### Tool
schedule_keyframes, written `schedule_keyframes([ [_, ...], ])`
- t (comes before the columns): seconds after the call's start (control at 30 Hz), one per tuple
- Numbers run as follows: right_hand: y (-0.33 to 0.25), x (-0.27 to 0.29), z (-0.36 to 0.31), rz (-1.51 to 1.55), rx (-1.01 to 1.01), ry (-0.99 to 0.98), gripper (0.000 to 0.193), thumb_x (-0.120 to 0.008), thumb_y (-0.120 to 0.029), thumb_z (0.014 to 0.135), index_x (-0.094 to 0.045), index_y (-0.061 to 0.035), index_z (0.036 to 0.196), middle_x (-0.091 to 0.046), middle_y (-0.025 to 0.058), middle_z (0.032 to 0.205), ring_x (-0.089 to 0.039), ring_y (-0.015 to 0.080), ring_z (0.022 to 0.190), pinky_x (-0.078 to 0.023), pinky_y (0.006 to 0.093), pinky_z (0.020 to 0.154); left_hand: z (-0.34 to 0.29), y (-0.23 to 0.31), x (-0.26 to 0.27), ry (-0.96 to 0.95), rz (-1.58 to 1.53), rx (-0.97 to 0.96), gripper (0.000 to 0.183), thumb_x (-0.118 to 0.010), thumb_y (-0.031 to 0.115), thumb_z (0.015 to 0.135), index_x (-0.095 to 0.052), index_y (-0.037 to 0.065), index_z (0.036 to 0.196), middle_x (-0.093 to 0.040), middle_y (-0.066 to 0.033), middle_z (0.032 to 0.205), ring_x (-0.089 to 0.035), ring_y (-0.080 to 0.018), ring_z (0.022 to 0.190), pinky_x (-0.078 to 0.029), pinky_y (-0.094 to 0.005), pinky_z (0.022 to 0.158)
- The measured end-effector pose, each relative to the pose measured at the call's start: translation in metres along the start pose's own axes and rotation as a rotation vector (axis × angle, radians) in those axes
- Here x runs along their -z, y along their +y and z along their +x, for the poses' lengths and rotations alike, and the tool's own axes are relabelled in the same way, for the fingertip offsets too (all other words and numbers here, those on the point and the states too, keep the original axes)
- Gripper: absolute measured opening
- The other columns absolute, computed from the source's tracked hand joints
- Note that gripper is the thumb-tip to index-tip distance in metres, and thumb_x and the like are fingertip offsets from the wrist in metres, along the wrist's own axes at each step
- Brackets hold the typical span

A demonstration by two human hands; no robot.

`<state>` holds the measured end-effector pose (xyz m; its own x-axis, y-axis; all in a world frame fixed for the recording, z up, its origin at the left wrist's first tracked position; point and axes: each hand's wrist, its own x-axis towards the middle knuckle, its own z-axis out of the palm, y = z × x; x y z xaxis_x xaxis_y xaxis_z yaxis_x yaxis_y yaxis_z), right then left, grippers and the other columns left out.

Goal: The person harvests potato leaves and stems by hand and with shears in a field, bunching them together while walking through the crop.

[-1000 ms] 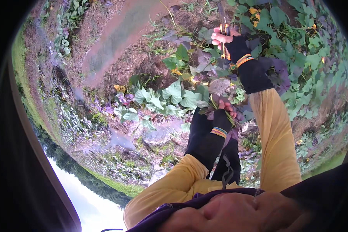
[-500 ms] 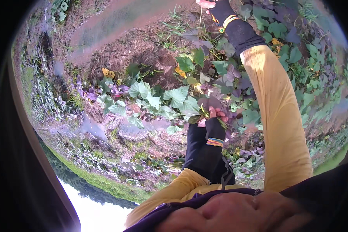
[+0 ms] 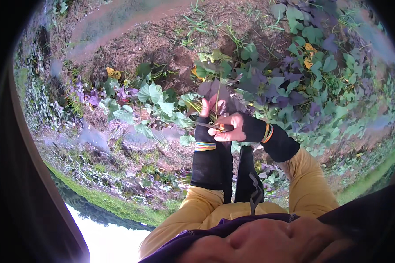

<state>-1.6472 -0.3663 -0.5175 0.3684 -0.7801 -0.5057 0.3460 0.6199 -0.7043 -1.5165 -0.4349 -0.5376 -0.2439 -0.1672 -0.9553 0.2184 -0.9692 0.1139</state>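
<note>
My left hand [image 3: 210,107] is closed around a bunch of leafy vine cuttings [image 3: 215,89]. Dark purplish leaves stick up above the fingers, and thin green stems [image 3: 191,105] poke out to the left. Close against its palm side, my right hand [image 3: 232,128] grips a small dark blade-like tool [image 3: 224,127] with an orange spot. The tool's thin end points left across the left wrist, beside the stems; its exact kind is hard to make out. Both hands wear black fingerless sleeves, with coloured rubber bands [image 3: 205,146] around the left wrist and more bands [image 3: 267,132] around the right.
Green heart-shaped leaves [image 3: 151,93] grow on the ridge left of my hands. Denser green and purple vines [image 3: 289,83] spread to the right. Bare reddish soil [image 3: 131,48] with grass tufts lies beyond. My dark-clad legs [image 3: 245,175] are below the hands.
My right hand has come back from the far upper right to meet the left one, and a small dark tool now shows in it. The left hand has moved up and left with the cuttings.
</note>
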Motion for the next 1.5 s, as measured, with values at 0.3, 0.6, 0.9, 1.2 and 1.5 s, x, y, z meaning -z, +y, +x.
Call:
schedule_keyframes([
  [0.3, 0.087, 0.04, 0.032, 0.346, 0.134, 0.806, 0.019, -0.067, -0.02, 0.084, -0.058, -0.0056, 0.094, -0.059, 0.0003, 0.075, -0.055, 0.0103, 0.062, -0.044, 0.0255, 0.054, -0.005, -0.024, 0.065, -0.241, 0.142, -0.062, 0.038, -0.054, 0.026, 0.093, -0.047, 0.006, 0.124, -0.051, 0.0031, 0.073, -0.049, -0.0122, 0.062, -0.044, -0.031, 0.065],
  [0.6, 0.35, 0.167, 0.024, -0.639, -0.182, 0.59, 0.038, -0.066, -0.036, 0.081, -0.061, -0.0086, 0.107, -0.061, 0.0141, 0.108, -0.059, 0.0284, 0.095, -0.045, 0.037, 0.082, -0.017, -0.051, 0.117, -0.392, 0.158, -0.037, 0.028, -0.048, 0.021, 0.094, -0.05, 0.006, 0.118, -0.047, 0.0042, 0.068, -0.042, -0.0109, 0.058, -0.037, -0.0284, 0.061],
  [0.9, 0.207, -0.002, -0.055, 0.639, -0.179, 0.475, 0.045, -0.069, -0.033, 0.083, -0.057, -0.0047, 0.115, -0.064, 0.0084, 0.101, -0.064, 0.0139, 0.078, -0.05, 0.0262, 0.06, -0.02, -0.114, 0.206, -0.668, 0.424, 0.092, 0.052, -0.055, 0.03, 0.092, -0.04, -0.001, 0.131, -0.058, -0.0038, 0.069, -0.056, -0.0159, 0.061, -0.048, -0.0302, 0.061],
  [1.2, 0.204, -0.045, -0.199, 0.635, 0.21, 0.952, 0.04, -0.072, -0.015, 0.078, -0.06, -0.0019, 0.114, -0.06, -0.0003, 0.076, -0.055, 0.0084, 0.066, -0.044, 0.023, 0.057, -0.084, -0.256, 0.152, -0.264, 0.419, 0.418, 0.037, -0.051, 0.034, 0.094, -0.055, 0.003, 0.113, -0.062, -0.0078, 0.093, -0.059, -0.0171, 0.078, -0.049, -0.0296, 0.067],
  [1.5, 0.272, -0.078, -0.258, -0.215, 0.162, 1.022, 0.027, -0.064, -0.01, 0.08, -0.063, -0.0058, 0.106, -0.063, 0.0044, 0.084, -0.061, 0.0153, 0.076, -0.046, 0.0273, 0.068, -0.083, -0.265, 0.092, -0.227, 0.502, 0.18, 0.041, -0.052, 0.034, 0.094, -0.046, 0.009, 0.127, -0.054, -0.0051, 0.12, -0.054, -0.0206, 0.108, -0.047, -0.0388, 0.088],
])
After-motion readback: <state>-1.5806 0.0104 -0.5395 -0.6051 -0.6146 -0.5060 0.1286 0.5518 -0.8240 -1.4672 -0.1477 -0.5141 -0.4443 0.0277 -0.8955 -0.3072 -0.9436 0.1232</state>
